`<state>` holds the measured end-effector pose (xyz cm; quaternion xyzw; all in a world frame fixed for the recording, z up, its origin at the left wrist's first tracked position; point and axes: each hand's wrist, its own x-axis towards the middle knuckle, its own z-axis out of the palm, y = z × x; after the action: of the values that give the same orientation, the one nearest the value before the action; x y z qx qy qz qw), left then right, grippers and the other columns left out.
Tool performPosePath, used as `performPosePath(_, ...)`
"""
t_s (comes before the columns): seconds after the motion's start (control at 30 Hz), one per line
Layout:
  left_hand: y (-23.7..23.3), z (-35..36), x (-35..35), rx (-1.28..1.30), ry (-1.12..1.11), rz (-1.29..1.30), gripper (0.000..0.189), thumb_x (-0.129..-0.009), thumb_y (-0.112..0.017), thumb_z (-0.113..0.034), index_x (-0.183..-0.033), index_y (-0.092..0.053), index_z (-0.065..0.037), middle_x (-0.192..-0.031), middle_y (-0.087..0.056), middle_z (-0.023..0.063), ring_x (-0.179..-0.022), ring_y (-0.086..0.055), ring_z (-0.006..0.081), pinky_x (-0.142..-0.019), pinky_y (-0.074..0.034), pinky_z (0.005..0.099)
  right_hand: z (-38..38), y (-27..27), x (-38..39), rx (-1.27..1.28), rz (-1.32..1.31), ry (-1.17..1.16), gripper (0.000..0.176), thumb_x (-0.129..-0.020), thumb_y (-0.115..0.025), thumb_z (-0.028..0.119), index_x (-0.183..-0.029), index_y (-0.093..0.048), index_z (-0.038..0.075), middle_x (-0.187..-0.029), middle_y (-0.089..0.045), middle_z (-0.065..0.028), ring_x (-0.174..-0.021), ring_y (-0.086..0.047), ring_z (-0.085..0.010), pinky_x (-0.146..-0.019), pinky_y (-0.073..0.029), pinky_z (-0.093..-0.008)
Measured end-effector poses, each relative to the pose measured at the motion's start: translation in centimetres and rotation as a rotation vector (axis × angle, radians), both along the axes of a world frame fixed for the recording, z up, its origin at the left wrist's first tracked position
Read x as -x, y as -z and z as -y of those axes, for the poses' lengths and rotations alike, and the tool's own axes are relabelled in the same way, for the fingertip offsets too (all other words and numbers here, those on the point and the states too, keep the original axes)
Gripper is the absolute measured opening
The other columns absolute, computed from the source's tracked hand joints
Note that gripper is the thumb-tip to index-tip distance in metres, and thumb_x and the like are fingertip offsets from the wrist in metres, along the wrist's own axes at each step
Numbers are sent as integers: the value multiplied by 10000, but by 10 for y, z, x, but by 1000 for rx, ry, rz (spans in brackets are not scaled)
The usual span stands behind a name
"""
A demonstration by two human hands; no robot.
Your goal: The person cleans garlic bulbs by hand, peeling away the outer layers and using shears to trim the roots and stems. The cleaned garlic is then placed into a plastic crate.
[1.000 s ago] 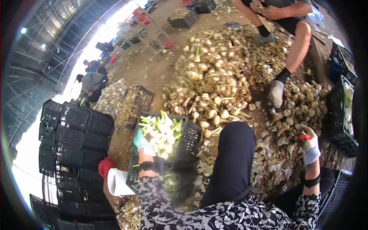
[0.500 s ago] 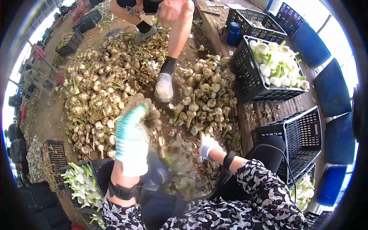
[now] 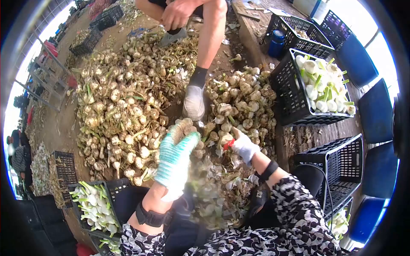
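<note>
A green-and-white striped glove covers my left hand (image 3: 176,153), whose dirty fingers curl inward beside the large pile of garlic (image 3: 124,111); what they hold is hidden. My right hand (image 3: 244,147), in a whitish glove, has its fingers pinched on a small red object (image 3: 229,144). Just beyond those fingers is a garlic bulb (image 3: 225,137), at the near edge of the smaller garlic pile (image 3: 247,98). Between my hands, loose skins and scraps (image 3: 213,187) lie low down, partly blurred.
Another person's shoe (image 3: 194,103) stands between the piles. On the right are a black crate (image 3: 290,100) of trimmed garlic, an empty black crate (image 3: 331,160) and a blue container (image 3: 276,42). Trimmed garlic (image 3: 95,205) fills a crate at lower left.
The view has shifted, moving the scene right and down. My left hand has turned, its fingers now farther right. Red shows at my right fingertips. The other person's hands have come together.
</note>
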<state>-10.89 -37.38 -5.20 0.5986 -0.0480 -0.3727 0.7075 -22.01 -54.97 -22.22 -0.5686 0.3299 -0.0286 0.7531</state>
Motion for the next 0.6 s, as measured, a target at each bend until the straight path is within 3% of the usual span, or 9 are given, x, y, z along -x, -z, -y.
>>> performPosePath(0.03,3,1,1,4,28,12,370,-838,-558,-96,-1193,-495,-13,-998,-587,69,-707,-599,159,-569,-499,260,3,-3,-5,-179,284,15,765,-770,-665,125,-1357,-194,-13,-1010,-551,-146,-917,-564,-232,-758,-478,-362)
performPosePath(0.1,-2,5,8,-66,141,9,374,-851,-565,-96,-1203,-479,-6,-1009,-560,48,-763,-554,96,-657,-477,206,-10,-91,7,294,406,-211,836,-711,-731,349,-1311,-297,-39,-1097,-534,-169,-967,-560,-219,-826,-466,-323)
performPosePath(0.17,-4,11,21,-53,179,98,337,-856,-594,-157,-1154,-525,-15,-939,-578,31,-730,-549,83,-653,-475,196,-18,-146,32,714,324,-287,846,-665,-751,340,-1298,-333,-34,-1056,-578,-167,-922,-597,-239,-821,-463,-307)
performPosePath(0.23,0,15,27,166,480,-111,339,-852,-616,-227,-1104,-558,-9,-837,-596,-3,-698,-532,62,-611,-452,204,-38,-192,44,781,146,-304,846,-628,-747,228,-1315,-316,-12,-948,-621,-158,-824,-618,-291,-768,-475,-333)
performPosePath(0.27,-4,16,34,52,559,3,374,-862,-596,-255,-1134,-543,-4,-873,-594,7,-724,-528,69,-646,-447,220,-38,-185,48,1101,318,-256,871,-581,-738,164,-1326,-312,15,-867,-639,-142,-761,-606,-327,-722,-475,-353)
performPosePath(0.37,-1,16,41,-35,626,78,424,-851,-610,-239,-1174,-512,17,-940,-593,35,-795,-547,98,-711,-454,236,-41,-189,63,1207,241,-179,895,-580,-760,160,-1334,-299,15,-948,-628,-141,-874,-579,-298,-765,-464,-357)
performPosePath(0.47,-14,21,43,142,344,60,495,-811,-653,-192,-1219,-470,23,-1054,-573,65,-941,-556,135,-840,-456,256,-20,-128,64,435,462,407,730,-728,-726,216,-1306,-338,-4,-1062,-561,-105,-940,-544,-176,-799,-460,-334)
performPosePath(0.5,-23,24,45,86,291,104,714,-676,-766,-223,-1261,-423,-1,-1059,-585,69,-930,-585,163,-857,-481,268,-2,-131,69,2,431,244,584,-791,-666,196,-1268,-398,-7,-1016,-559,-86,-875,-552,-144,-753,-465,-272)
performPosePath(0.6,-19,34,55,161,321,447,732,-613,-785,-82,-1255,-438,-28,-1052,-553,87,-991,-552,182,-890,-483,286,-14,-129,70,-63,346,195,400,-838,-609,181,-1172,-486,-2,-949,-567,-36,-769,-544,-106,-692,-462,-224)
